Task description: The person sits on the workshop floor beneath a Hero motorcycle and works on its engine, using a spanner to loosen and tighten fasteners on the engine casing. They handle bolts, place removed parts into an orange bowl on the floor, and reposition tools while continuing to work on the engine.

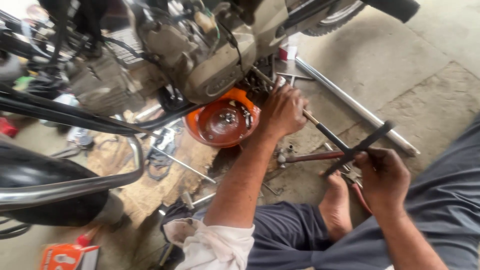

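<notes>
T-handle wrench (345,145): rigid steel, probably heavy, greasy-slick; shaft runs up under the motorcycle engine (210,55); left hand (282,110) closed around the shaft; right hand (382,175) gripping the crossbar end, the best purchase.

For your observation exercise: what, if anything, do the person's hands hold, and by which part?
Both hold one T-handle wrench. The right hand grips its black crossbar; the left hand wraps the shaft near the engine, above the orange pan.

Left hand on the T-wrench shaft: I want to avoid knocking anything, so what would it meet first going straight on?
Probably the underside of the engine, just beyond the left hand along the T-wrench; depth is unclear. The orange pan sits beside that line.
</notes>
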